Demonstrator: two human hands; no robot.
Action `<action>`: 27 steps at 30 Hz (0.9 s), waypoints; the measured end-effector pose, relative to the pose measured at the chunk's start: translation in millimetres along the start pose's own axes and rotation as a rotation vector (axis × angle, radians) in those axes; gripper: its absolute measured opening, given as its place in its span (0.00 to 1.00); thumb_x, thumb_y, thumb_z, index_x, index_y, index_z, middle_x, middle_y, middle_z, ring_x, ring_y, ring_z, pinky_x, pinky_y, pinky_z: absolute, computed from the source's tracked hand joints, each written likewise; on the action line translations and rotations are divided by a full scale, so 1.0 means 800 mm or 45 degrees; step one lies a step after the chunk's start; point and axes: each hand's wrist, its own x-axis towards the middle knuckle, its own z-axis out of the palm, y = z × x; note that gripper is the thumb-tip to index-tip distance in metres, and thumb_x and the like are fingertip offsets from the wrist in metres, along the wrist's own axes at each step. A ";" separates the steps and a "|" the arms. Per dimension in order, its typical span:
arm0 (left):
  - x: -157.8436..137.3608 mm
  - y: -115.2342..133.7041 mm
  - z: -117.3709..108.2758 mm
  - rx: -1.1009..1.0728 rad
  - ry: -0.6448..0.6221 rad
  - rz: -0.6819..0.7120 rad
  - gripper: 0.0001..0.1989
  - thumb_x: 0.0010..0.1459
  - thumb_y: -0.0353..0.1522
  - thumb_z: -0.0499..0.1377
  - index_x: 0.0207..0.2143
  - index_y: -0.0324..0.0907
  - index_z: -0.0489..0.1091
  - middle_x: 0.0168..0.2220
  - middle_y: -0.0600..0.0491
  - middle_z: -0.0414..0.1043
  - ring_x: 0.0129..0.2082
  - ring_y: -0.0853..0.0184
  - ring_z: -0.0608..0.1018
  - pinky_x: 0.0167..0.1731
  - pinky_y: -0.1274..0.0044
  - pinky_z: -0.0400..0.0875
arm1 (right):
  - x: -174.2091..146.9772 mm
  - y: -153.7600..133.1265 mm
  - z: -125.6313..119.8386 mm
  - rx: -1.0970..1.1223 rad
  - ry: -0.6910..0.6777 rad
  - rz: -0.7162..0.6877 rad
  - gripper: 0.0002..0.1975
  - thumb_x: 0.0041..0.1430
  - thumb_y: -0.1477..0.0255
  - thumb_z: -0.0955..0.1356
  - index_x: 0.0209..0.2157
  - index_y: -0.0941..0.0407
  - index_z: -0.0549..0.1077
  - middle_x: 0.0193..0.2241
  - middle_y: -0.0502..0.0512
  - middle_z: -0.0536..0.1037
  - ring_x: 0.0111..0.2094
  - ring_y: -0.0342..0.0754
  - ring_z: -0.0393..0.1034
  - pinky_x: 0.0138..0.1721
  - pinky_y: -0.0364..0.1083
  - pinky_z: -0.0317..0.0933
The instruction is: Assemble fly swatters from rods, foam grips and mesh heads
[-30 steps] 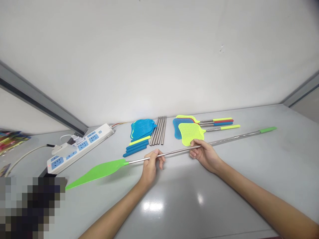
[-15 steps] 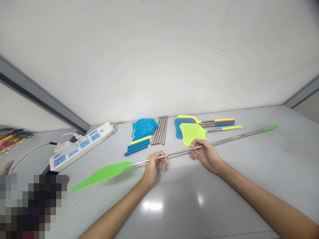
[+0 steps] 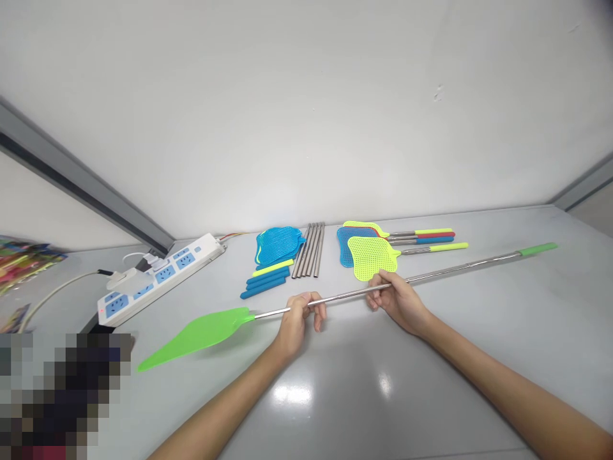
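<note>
A long green fly swatter [image 3: 205, 333] with an extended metal telescopic shaft stretches across the table, its head at the left and its green grip at the far right. Near the head, my left hand [image 3: 297, 322] is closed round the shaft between thumb and fingers. My right hand [image 3: 395, 300] pinches the shaft further right, close to a yellow fly swatter [image 3: 371, 257] lying behind it. Behind my left hand are several loose handle grips [image 3: 265, 283], blue and yellow, and a row of bare metal rods [image 3: 309, 252]. Blue swatter heads [image 3: 280, 245] are stacked beside the rods.
More fly swatters with yellow, red and blue grips [image 3: 433, 236] lie against the back wall. A white power strip [image 3: 160, 281] with plugged-in cords sits at the left. Colourful packets [image 3: 26, 259] lie at the far left. The lower left corner is pixelated.
The swatter's shaft has grown longer, its green grip end reaching farther right. Both hands keep their hold with little movement. The view has shifted slightly.
</note>
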 end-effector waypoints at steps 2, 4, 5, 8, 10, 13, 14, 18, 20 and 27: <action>-0.001 0.000 0.000 0.018 -0.028 -0.001 0.22 0.56 0.37 0.41 0.16 0.38 0.65 0.12 0.55 0.58 0.15 0.71 0.63 0.21 0.77 0.58 | 0.000 -0.001 0.000 0.025 -0.024 -0.008 0.20 0.55 0.64 0.61 0.13 0.57 0.64 0.13 0.50 0.61 0.18 0.43 0.56 0.24 0.45 0.50; -0.002 -0.001 0.000 0.019 -0.043 0.005 0.23 0.56 0.37 0.41 0.16 0.38 0.65 0.12 0.55 0.58 0.15 0.71 0.63 0.22 0.77 0.58 | 0.000 -0.001 0.001 0.036 -0.041 -0.004 0.21 0.55 0.65 0.61 0.12 0.56 0.63 0.12 0.50 0.59 0.18 0.44 0.55 0.24 0.45 0.50; -0.002 -0.002 0.000 0.014 -0.045 0.009 0.23 0.57 0.37 0.41 0.16 0.38 0.65 0.12 0.55 0.58 0.15 0.71 0.63 0.22 0.77 0.58 | 0.000 -0.001 0.001 0.037 -0.046 -0.001 0.21 0.56 0.64 0.60 0.12 0.56 0.63 0.12 0.50 0.58 0.18 0.44 0.55 0.25 0.45 0.50; -0.001 -0.003 -0.001 -0.007 -0.042 0.011 0.23 0.57 0.37 0.42 0.15 0.38 0.65 0.12 0.55 0.58 0.14 0.72 0.63 0.22 0.77 0.58 | 0.000 -0.001 0.001 0.029 -0.053 0.006 0.22 0.56 0.64 0.60 0.12 0.56 0.63 0.12 0.50 0.58 0.18 0.44 0.55 0.25 0.46 0.50; -0.001 -0.003 -0.001 -0.012 -0.036 0.009 0.23 0.57 0.36 0.41 0.15 0.38 0.65 0.12 0.55 0.58 0.14 0.72 0.63 0.22 0.78 0.58 | 0.000 -0.001 0.001 0.016 -0.057 0.008 0.22 0.56 0.64 0.60 0.12 0.56 0.63 0.12 0.50 0.58 0.18 0.44 0.55 0.25 0.46 0.50; -0.001 -0.002 -0.001 0.011 -0.034 0.000 0.23 0.57 0.37 0.41 0.15 0.38 0.65 0.12 0.55 0.58 0.14 0.72 0.62 0.22 0.77 0.58 | 0.000 -0.001 0.001 -0.001 -0.058 0.009 0.22 0.57 0.63 0.59 0.12 0.56 0.63 0.13 0.50 0.59 0.18 0.44 0.55 0.25 0.46 0.50; -0.001 -0.002 -0.001 0.022 -0.033 -0.004 0.23 0.57 0.37 0.41 0.15 0.38 0.65 0.12 0.55 0.58 0.14 0.72 0.62 0.22 0.77 0.58 | 0.000 -0.001 0.002 -0.005 -0.054 0.011 0.23 0.57 0.62 0.59 0.12 0.56 0.63 0.13 0.50 0.59 0.18 0.44 0.55 0.25 0.46 0.50; -0.001 -0.002 -0.001 0.031 -0.028 -0.021 0.23 0.56 0.37 0.41 0.15 0.39 0.64 0.12 0.55 0.57 0.14 0.72 0.62 0.21 0.77 0.57 | -0.001 -0.002 0.002 -0.009 -0.037 0.024 0.24 0.57 0.61 0.59 0.11 0.56 0.62 0.13 0.50 0.59 0.18 0.44 0.55 0.25 0.46 0.50; -0.002 -0.002 -0.001 0.018 -0.048 -0.032 0.23 0.57 0.37 0.41 0.14 0.39 0.63 0.12 0.55 0.57 0.14 0.72 0.61 0.20 0.78 0.56 | -0.001 -0.001 0.001 0.003 -0.037 0.024 0.24 0.57 0.62 0.59 0.11 0.56 0.62 0.13 0.50 0.58 0.18 0.44 0.55 0.25 0.46 0.50; -0.005 0.000 0.003 -0.083 -0.093 -0.111 0.23 0.56 0.41 0.42 0.12 0.41 0.56 0.08 0.58 0.50 0.12 0.73 0.56 0.17 0.78 0.51 | -0.004 0.003 0.000 -0.031 -0.068 0.013 0.24 0.57 0.64 0.59 0.09 0.55 0.58 0.11 0.50 0.57 0.18 0.45 0.54 0.26 0.46 0.51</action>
